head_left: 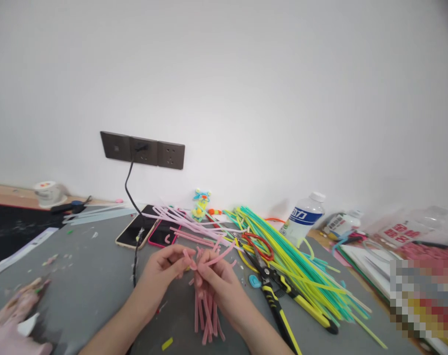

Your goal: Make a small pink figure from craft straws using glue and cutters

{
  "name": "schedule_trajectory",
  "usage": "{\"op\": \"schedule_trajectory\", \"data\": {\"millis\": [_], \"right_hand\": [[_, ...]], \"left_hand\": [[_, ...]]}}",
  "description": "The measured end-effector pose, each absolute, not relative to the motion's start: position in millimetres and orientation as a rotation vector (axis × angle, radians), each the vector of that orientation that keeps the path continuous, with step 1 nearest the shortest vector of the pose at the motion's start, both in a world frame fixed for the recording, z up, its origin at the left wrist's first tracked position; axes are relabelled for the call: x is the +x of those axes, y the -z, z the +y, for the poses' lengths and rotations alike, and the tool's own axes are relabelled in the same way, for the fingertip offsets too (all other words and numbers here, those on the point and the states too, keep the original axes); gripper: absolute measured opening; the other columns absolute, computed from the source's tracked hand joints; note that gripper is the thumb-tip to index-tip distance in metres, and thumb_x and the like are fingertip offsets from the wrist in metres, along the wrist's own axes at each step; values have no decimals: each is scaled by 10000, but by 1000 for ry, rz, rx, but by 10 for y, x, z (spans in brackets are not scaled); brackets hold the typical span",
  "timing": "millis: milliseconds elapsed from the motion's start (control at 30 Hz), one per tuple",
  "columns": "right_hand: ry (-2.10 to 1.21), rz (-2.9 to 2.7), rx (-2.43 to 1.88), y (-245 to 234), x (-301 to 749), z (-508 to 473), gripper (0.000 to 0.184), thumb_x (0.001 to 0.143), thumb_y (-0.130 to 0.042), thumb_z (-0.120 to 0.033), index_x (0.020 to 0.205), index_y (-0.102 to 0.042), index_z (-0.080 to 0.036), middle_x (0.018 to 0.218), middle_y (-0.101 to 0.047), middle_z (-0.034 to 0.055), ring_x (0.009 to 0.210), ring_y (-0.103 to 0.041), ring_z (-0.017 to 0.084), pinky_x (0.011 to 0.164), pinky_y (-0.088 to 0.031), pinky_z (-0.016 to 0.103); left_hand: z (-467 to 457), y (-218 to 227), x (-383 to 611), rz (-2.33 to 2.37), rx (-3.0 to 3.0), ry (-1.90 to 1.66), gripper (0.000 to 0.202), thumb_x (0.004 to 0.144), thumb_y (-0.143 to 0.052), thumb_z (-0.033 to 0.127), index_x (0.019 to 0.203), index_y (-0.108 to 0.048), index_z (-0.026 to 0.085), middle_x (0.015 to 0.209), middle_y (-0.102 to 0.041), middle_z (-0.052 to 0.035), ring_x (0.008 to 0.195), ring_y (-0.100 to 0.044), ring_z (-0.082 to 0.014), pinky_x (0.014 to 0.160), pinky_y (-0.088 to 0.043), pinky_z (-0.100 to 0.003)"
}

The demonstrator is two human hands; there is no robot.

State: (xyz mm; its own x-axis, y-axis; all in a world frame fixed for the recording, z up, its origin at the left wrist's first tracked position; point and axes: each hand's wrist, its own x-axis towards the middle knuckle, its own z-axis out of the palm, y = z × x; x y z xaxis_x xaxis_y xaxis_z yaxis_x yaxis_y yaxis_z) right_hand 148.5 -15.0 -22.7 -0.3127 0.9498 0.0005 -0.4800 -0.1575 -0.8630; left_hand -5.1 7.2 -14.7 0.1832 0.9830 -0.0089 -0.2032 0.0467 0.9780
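Both my hands meet over the grey table [91,281] near its front edge. My right hand [217,279] is closed around a bundle of pink pipe cleaners [206,315], whose long ends hang down below the fist. My left hand [164,268] pinches the top of the same bundle, where short pink ends stick up and bend outward. Yellow-handled pliers [274,296] lie just to the right of my right hand.
A heap of green and yellow pipe cleaners [298,256] and pale pink ones [187,222] lies behind. Two phones [133,231], one on a black cable, a water bottle [301,219], a small toy figure [201,203] and another person's hand [13,315] at bottom left are nearby.
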Motion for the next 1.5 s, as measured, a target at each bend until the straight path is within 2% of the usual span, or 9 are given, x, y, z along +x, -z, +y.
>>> {"op": "schedule_trajectory", "data": {"millis": [167,300,433,567,967,1100,1267,1400,1500], "right_hand": [[-1628,-981,-728,234,1506,-150,346,765,-764,-454,756,-569,-168,560,-573,-51,415,-500,61,443,-417,179],[-1557,-1034,-792,216,1568,-123,325,753,-776,-438,778,-617,-156,578,-625,-24,437,-542,73,450,-446,180],[-1568,-1125,-807,175,1642,-91,331,742,-783,-434,778,-618,-149,621,-676,7,466,-601,97,475,-496,201],[-1608,-1170,-819,116,1695,-91,325,728,-797,-408,736,-599,-151,619,-681,5,475,-613,98,471,-494,194],[-1700,-1268,-869,126,1748,-98,320,730,-794,-391,789,-591,-151,625,-670,-23,472,-620,88,459,-477,173],[-1755,-1272,-846,113,1767,-89,315,726,-802,-365,826,-593,-151,642,-685,-14,477,-632,94,465,-504,178],[-1762,-1246,-841,121,1799,-94,343,776,-760,-386,986,-616,-156,646,-706,1,493,-680,129,458,-528,186],[-1766,-1271,-824,130,1793,-113,298,790,-746,-387,917,-615,-151,659,-712,11,487,-677,131,456,-528,196],[-1733,-1265,-813,136,1776,-105,277,791,-749,-372,875,-605,-150,667,-712,11,488,-667,120,464,-524,193]], "left_hand": [[61,143,-60,879,1111,-1028,321,653,-803,461,631,-722,152,725,-705,-46,710,-590,-168,689,-461,-261],[57,139,-60,825,1166,-911,295,711,-763,439,697,-746,144,699,-691,-48,705,-596,-179,717,-469,-291],[59,146,-61,830,1096,-923,276,676,-804,388,764,-700,148,679,-685,-22,656,-595,-150,672,-455,-258],[57,136,-56,865,1120,-925,286,664,-813,377,719,-646,152,631,-662,5,604,-564,-117,614,-421,-219],[63,87,-55,823,1230,-801,268,638,-809,383,688,-670,159,643,-713,-11,651,-658,-168,671,-480,-267],[54,88,-54,820,1265,-772,239,664,-787,365,686,-660,164,632,-698,0,627,-628,-150,630,-447,-243],[34,70,-48,815,1287,-771,226,703,-746,371,688,-649,168,587,-636,27,521,-500,-98,515,-327,-211],[15,88,-42,863,1299,-737,249,683,-754,371,653,-639,152,545,-571,38,479,-387,-74,470,-244,-209],[7,93,-28,844,1216,-770,280,689,-764,395,729,-641,147,579,-578,34,485,-392,-69,473,-275,-202]]}}
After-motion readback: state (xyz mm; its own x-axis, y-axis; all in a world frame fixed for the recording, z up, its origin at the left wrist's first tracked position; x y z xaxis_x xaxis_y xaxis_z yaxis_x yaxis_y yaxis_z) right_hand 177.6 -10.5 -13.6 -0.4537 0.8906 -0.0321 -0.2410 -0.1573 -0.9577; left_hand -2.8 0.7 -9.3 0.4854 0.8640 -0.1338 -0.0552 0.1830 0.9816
